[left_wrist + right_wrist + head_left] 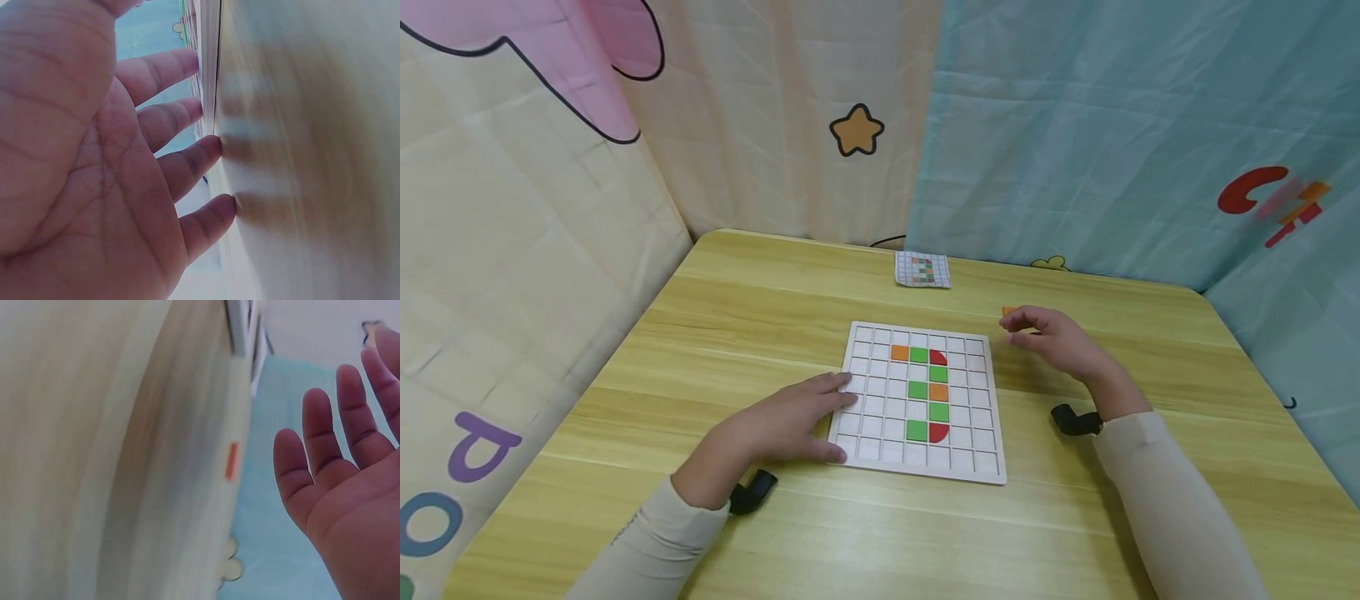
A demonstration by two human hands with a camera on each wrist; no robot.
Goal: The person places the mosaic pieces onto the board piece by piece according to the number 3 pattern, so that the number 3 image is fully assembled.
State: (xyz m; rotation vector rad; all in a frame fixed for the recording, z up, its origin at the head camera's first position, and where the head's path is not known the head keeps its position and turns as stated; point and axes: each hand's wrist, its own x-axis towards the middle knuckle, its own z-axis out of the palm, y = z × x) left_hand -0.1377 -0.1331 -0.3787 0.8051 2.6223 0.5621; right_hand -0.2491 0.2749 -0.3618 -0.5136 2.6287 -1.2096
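Observation:
A white square grid board (871,450) lies on the table, several green, orange and red tiles set in its cells. Among them are a green square tile (917,390), an orange square tile (938,392) and a red rounded tile (938,432). My left hand (782,421) rests at the board's left edge with fingers spread; in the left wrist view two fingertips touch the board's rim. To the right of the board my right hand (1056,342) hovers, fingers loosely bent and holding nothing. Just beyond it lies an orange tile (232,461), partly hidden by the fingers in the head view.
Behind the board, a small printed card (922,270) with a coloured grid pattern lies near the table's far edge. Patterned curtains (790,125) hang around the back and sides of the wooden table (737,308).

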